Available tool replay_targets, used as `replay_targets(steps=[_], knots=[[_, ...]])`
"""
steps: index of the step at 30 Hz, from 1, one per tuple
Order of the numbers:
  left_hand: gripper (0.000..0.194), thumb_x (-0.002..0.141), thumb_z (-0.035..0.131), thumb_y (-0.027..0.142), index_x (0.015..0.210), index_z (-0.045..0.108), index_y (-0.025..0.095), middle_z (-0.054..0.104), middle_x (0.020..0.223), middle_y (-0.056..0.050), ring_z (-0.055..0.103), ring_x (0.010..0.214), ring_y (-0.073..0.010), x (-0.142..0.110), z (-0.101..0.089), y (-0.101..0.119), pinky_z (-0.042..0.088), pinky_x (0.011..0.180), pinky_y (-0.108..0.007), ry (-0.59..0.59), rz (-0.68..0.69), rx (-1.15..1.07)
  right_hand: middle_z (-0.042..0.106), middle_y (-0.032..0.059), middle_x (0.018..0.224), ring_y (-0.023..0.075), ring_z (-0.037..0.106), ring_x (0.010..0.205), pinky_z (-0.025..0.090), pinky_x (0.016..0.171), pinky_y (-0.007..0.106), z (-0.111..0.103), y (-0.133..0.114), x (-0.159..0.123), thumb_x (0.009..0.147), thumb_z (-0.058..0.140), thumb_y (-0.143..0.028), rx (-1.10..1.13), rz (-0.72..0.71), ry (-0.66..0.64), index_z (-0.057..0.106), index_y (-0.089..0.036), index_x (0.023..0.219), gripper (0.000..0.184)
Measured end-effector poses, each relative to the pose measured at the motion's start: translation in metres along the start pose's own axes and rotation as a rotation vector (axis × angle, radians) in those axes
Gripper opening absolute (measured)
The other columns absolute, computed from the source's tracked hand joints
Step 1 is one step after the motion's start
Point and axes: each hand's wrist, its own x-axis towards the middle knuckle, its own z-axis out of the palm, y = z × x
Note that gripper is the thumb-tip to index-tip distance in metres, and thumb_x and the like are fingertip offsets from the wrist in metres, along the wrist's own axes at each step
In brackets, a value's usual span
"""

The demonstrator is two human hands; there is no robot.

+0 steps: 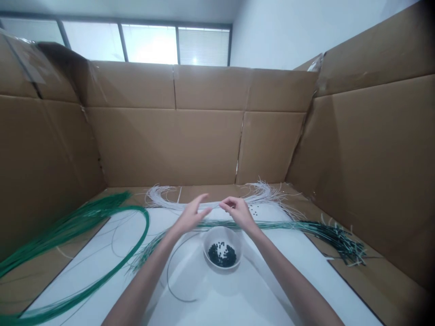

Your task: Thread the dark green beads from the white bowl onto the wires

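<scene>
My left hand (190,216) is held above the bundle of green wires, thumb and fingers apart, with nothing visible between them. To its right, my right hand (240,213) has thumb and fingertips pinched together; whatever they hold is too small to make out. Just below the hands stands a white bowl (206,253) with small black tube-like pieces (221,259) in it. A straight bundle of green wires (272,224) runs crosswise behind the bowl, its right end dark and frayed. One loose thin wire (169,280) curves on the white surface beside my left forearm.
A bundle of white wires (161,197) lies bowed at the back. Several tiny black pieces (254,210) are scattered right of my right hand. Large green strands (144,226) loop on the left. Cardboard walls (204,145) enclose the white tabletop (217,299) at back and sides.
</scene>
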Motion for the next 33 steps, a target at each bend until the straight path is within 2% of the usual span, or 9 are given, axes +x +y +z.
replay_targets(steps=[3, 6, 9, 14, 16, 19, 22, 25, 33], knots=[[0.031, 0.076, 0.05, 0.038, 0.101, 0.06, 0.021, 0.062, 0.102, -0.008, 0.055, 0.097, -0.0212, -0.008, 0.026, 0.011, 0.039, 0.085, -0.03, -0.107, 0.022, -0.089, 0.064, 0.0045, 0.064, 0.0137, 0.054, 0.059, 0.041, 0.055, 0.025, 0.004, -0.008, -0.007, 0.069, 0.057, -0.035, 0.022, -0.049, -0.02, 0.065, -0.015, 0.068, 0.022], [0.031, 0.077, 0.049, 0.042, 0.083, 0.063, 0.016, 0.065, 0.076, -0.007, 0.059, 0.077, -0.0186, -0.011, 0.029, 0.011, 0.043, 0.073, -0.028, -0.079, -0.034, -0.192, 0.064, 0.0053, 0.064, 0.0139, 0.054, 0.059, 0.04, 0.055, 0.024, 0.005, -0.008, -0.009, 0.069, 0.058, -0.037, 0.019, -0.038, -0.014, 0.065, -0.014, 0.068, 0.024], [0.031, 0.075, 0.052, 0.042, 0.085, 0.061, 0.013, 0.062, 0.07, -0.005, 0.058, 0.068, -0.0156, -0.01, 0.026, 0.009, 0.044, 0.067, -0.025, -0.098, -0.068, -0.296, 0.064, 0.0052, 0.063, 0.0136, 0.054, 0.058, 0.041, 0.055, 0.024, 0.007, -0.003, -0.008, 0.068, 0.058, -0.038, -0.006, -0.029, -0.015, 0.064, -0.013, 0.068, 0.025], [0.031, 0.077, 0.046, 0.041, 0.071, 0.06, 0.014, 0.056, 0.063, 0.0, 0.047, 0.054, -0.0092, -0.007, 0.025, 0.009, 0.036, 0.052, -0.02, -0.062, -0.088, -0.065, 0.064, 0.0053, 0.071, 0.013, 0.056, 0.061, 0.042, 0.055, 0.023, 0.006, 0.003, -0.005, 0.071, 0.055, -0.036, -0.116, 0.009, -0.093, 0.064, -0.014, 0.076, 0.025], [0.03, 0.077, 0.045, 0.038, 0.069, 0.06, 0.014, 0.056, 0.061, 0.0, 0.046, 0.055, -0.0098, -0.006, 0.024, 0.007, 0.034, 0.053, -0.02, -0.006, -0.086, 0.047, 0.064, 0.0053, 0.076, 0.012, 0.057, 0.059, 0.042, 0.052, 0.021, 0.006, 0.005, -0.007, 0.069, 0.057, -0.031, -0.203, 0.085, -0.234, 0.063, -0.014, 0.081, 0.022], [0.028, 0.077, 0.044, 0.037, 0.073, 0.061, 0.015, 0.057, 0.062, 0.0, 0.045, 0.056, -0.0106, -0.005, 0.019, 0.003, 0.033, 0.054, -0.021, 0.066, -0.105, 0.113, 0.064, 0.0046, 0.074, 0.0143, 0.059, 0.062, 0.042, 0.053, 0.021, 0.013, 0.008, -0.014, 0.057, 0.066, -0.023, -0.486, 0.181, -0.597, 0.065, -0.015, 0.072, 0.017], [0.027, 0.077, 0.043, 0.036, 0.075, 0.06, 0.016, 0.058, 0.063, 0.001, 0.046, 0.056, -0.0108, -0.004, 0.015, 0.002, 0.033, 0.056, -0.021, 0.101, -0.114, 0.15, 0.064, 0.0058, 0.085, 0.0195, 0.06, 0.073, 0.041, 0.054, 0.022, 0.025, 0.009, -0.025, 0.045, 0.074, -0.022, -0.755, 0.197, -0.861, 0.067, -0.018, 0.076, 0.032], [0.025, 0.077, 0.043, 0.035, 0.076, 0.06, 0.016, 0.058, 0.062, 0.001, 0.046, 0.056, -0.0109, -0.004, 0.012, 0.003, 0.033, 0.057, -0.021, 0.117, -0.12, 0.17, 0.063, 0.0064, 0.094, 0.0207, 0.06, 0.08, 0.041, 0.057, 0.022, 0.035, 0.006, -0.033, 0.045, 0.075, -0.026, -0.859, 0.128, -0.865, 0.066, -0.02, 0.087, 0.043], [0.02, 0.075, 0.046, 0.032, 0.076, 0.058, 0.016, 0.058, 0.062, 0.001, 0.046, 0.055, -0.0106, -0.003, 0.014, 0.004, 0.033, 0.056, -0.021, 0.125, -0.115, 0.163, 0.068, 0.0065, 0.073, 0.0174, 0.062, 0.064, 0.039, 0.049, 0.02, 0.036, 0.0, -0.034, 0.053, 0.068, -0.012, -0.809, 0.177, -0.823, 0.07, -0.016, 0.066, 0.014]])
